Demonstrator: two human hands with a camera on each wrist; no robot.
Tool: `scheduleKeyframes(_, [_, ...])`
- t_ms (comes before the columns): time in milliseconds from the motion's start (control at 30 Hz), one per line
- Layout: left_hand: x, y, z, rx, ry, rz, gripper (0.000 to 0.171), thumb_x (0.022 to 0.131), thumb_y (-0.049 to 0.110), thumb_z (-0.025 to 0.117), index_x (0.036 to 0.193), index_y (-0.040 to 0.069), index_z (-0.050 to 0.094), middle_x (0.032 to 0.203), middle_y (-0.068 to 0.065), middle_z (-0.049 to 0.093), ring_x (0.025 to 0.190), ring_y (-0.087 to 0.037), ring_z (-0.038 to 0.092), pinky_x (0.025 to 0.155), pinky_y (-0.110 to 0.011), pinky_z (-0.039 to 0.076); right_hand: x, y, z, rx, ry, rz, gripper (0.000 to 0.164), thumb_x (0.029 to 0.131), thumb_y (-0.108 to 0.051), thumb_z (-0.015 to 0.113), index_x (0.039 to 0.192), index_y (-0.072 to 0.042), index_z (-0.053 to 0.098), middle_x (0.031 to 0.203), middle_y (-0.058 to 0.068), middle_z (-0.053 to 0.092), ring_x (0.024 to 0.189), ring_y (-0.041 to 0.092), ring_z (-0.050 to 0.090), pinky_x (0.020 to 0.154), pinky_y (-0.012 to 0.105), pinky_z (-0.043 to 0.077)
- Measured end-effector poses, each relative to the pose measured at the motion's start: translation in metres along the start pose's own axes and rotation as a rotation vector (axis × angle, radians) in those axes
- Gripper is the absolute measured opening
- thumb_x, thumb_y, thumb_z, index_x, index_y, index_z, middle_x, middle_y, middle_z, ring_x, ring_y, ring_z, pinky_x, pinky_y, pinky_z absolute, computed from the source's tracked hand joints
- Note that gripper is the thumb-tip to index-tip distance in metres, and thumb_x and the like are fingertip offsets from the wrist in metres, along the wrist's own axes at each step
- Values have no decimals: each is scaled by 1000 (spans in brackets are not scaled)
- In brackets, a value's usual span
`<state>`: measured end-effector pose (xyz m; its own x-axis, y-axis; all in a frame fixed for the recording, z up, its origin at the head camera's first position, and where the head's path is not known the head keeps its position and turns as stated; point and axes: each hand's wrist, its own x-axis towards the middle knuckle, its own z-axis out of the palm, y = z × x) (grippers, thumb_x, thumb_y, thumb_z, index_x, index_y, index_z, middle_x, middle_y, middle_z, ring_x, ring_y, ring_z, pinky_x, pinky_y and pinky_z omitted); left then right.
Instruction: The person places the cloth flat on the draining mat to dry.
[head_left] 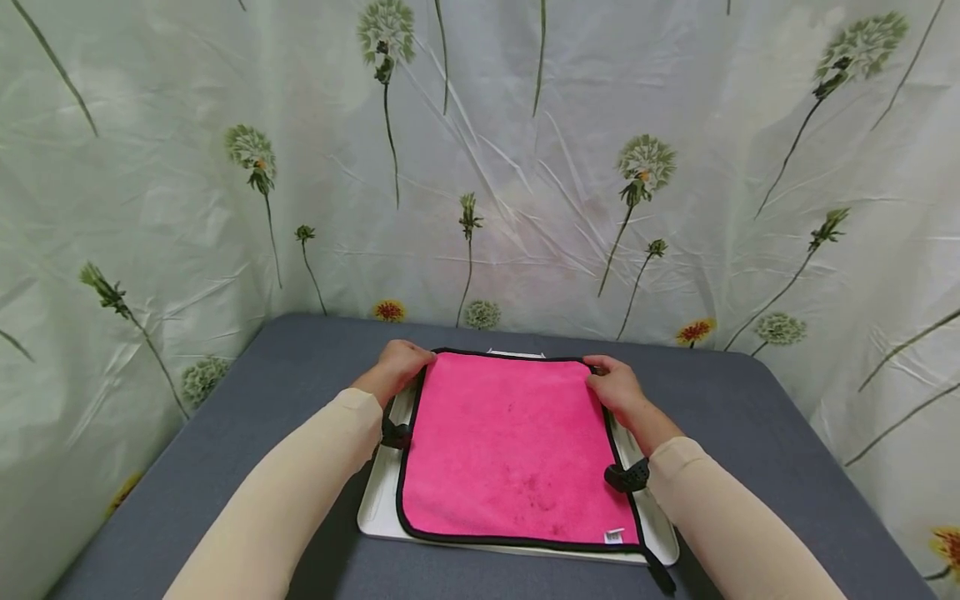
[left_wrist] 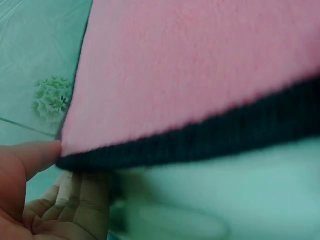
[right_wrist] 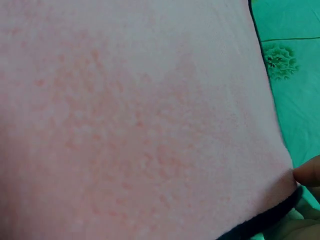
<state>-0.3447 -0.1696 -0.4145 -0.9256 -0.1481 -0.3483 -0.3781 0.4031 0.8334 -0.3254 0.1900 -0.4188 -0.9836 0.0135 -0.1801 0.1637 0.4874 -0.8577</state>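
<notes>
A bright pink cloth [head_left: 510,442] with black edging is spread flat over a white tray [head_left: 382,496], whose rim shows along the sides and the near edge. My left hand [head_left: 401,364] pinches the cloth's far left corner between thumb and fingers; the left wrist view shows the thumb [left_wrist: 42,155] on top and the fingers underneath. At the far right corner my right hand [head_left: 617,387] pinches the cloth, its thumb [right_wrist: 307,172] on the pink face in the right wrist view. Dark smudges mark the cloth's lower middle, and a small white label [head_left: 613,537] sits near its near right corner.
The tray lies on a grey table [head_left: 315,367]. A pale curtain [head_left: 525,167] printed with dandelions hangs behind and beside the table. A black strap [head_left: 660,573] hangs from the cloth's near right corner past the tray's edge. Black bands [head_left: 628,476] show at both wrists.
</notes>
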Motion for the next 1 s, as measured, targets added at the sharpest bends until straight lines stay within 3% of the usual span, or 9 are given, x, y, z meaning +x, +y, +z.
scheduleKeyframes(133, [-5,-3,-5,-59,-48,-3,32,94,14,69,120,-5,66,118,-17,67,90,-20,72,85,-35,60,-4,3,-5,17,-19,1,52,98,-1,48,150,1,45,146,33,50,127,41,57,87,29,51])
scheduleKeyframes(267, [-14,-8,-10,-49,-100,14,26,93,13,69,113,-5,66,94,-6,66,68,-8,67,70,-29,60,-12,7,-11,36,-56,3,54,97,-1,53,150,3,42,142,34,53,118,36,63,81,27,52])
scheduleKeyframes(400, [-26,-14,-14,-59,-178,35,27,95,13,69,115,-5,63,88,-4,68,69,-9,70,70,-31,62,-24,12,-17,48,-105,7,59,96,-3,57,151,3,38,136,33,58,98,19,67,79,27,53])
scheduleKeyframes(533, [-43,-23,-16,-46,-238,47,31,96,14,69,119,-5,63,92,-8,73,73,-11,72,72,-34,63,-40,18,-21,105,-176,13,63,97,-4,59,152,4,31,112,20,69,84,9,64,75,27,54])
scheduleKeyframes(700, [-72,-38,-20,-44,-322,51,29,96,17,70,115,-4,64,89,-6,74,72,-10,70,66,-29,61,-66,26,-24,156,-257,35,66,98,-5,58,153,5,25,93,0,69,81,10,65,74,29,55])
scheduleKeyframes(867, [-105,-53,-25,-62,-467,55,17,94,17,71,97,2,64,75,0,67,61,-7,64,58,-24,58,-97,35,-26,187,-317,55,69,98,-6,59,154,4,20,94,1,69,83,12,67,75,31,58])
scheduleKeyframes(1000, [-132,-62,-28,-47,-570,51,21,92,17,73,81,8,57,65,0,63,54,-6,61,55,-22,56,-125,44,-30,203,-385,50,73,99,-6,59,154,6,13,94,3,69,84,13,70,75,32,60])
